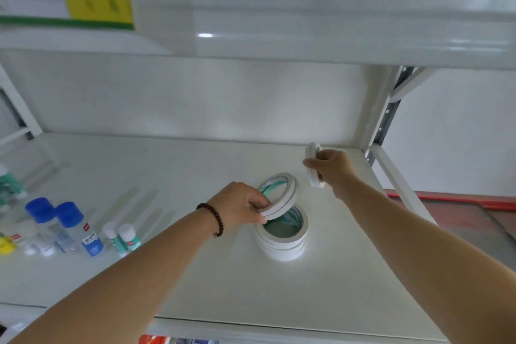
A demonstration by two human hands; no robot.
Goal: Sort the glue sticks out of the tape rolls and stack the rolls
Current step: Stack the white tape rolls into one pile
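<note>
Gripping tilted rolls (279, 198) over stack (282, 240), left hand (240, 204), right hand (332, 167) pinching upright rolls (312, 165)

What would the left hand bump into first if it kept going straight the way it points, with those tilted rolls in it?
Most likely the stack of tape rolls. The left hand holds its tilted tape rolls just above the stack's near rim, though depth is hard to judge.

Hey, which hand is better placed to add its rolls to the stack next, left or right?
Left, most likely. The left hand holds its tape rolls tilted right over the stack, nearly touching its rim. The right hand grips its upright rolls farther back, off to the stack's side.
</note>
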